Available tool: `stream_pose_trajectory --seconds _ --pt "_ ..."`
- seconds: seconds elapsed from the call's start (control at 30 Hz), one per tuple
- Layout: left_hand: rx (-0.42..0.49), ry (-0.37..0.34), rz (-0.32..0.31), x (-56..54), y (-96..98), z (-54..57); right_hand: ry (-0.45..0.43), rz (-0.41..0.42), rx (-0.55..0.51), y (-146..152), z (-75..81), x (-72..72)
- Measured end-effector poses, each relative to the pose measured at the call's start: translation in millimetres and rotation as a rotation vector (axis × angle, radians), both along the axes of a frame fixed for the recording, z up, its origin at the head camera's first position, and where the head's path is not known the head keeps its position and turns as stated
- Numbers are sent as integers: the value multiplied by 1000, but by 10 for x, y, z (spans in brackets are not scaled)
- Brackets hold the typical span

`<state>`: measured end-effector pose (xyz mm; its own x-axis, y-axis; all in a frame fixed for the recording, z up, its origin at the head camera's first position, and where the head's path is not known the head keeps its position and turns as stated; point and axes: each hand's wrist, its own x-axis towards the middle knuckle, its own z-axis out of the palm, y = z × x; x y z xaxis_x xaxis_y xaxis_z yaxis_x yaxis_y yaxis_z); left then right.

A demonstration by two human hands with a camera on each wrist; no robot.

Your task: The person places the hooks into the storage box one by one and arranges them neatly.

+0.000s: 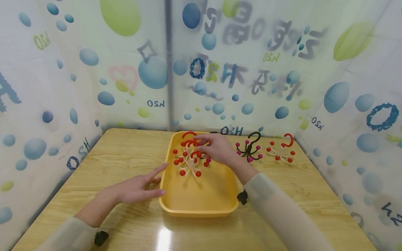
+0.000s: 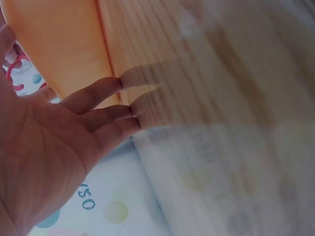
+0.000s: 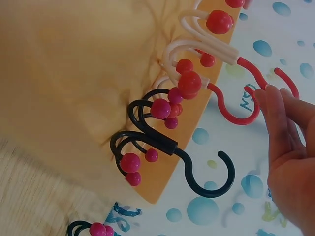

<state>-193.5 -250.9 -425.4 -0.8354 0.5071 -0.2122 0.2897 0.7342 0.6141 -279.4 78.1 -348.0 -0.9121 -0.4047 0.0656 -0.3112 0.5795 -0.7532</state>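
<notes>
At the far left, a pale curtain printed with blue and green ovals (image 1: 34,148) stands beside the bench (image 1: 132,150), a wood-grained top. A light sleeve (image 1: 70,237) with a dark wrist fitting (image 1: 101,238) leads to the left hand (image 1: 135,190). It grasps nothing: its fingers are extended, and their tips touch the left rim of the yellow tray (image 1: 201,204).

The tray sits around the middle of the bench, its near half bare. Toward its far left stand white multi-armed hangers with red hooks and red balls, crowded together and overlapping, so their exact number is hard to tell. The front white hanger (image 1: 192,166) is the one in use — the right hand (image 1: 216,148) pinches its red hook between thumb and fingertips, coming in over the tray from the right. Beside these, at the tray's far wall, is a black hanger with magenta balls (image 3: 162,140), mostly hidden behind the right hand in the head view but plain in the right wrist view.

Right of the tray, on the bench itself, stands another black hanger (image 1: 249,150) with magenta balls, and farther right — near the bench's edge — a white hanger with a red hook (image 1: 281,151) and red balls. The right sleeve (image 1: 282,212) reaches up from the lower right.
</notes>
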Motion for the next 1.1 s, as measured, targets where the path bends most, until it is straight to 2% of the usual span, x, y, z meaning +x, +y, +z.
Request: stream_pose_trajectory --seconds 0.5,0.7,1.1 --pt "10 -12 7 10 11 8 -65 5 85 -72 -11 -38" --pt "8 -5 -2 7 19 19 -14 21 152 -87 -1 -4" --pt "11 -8 -8 12 16 16 12 -14 161 -38 -32 30"
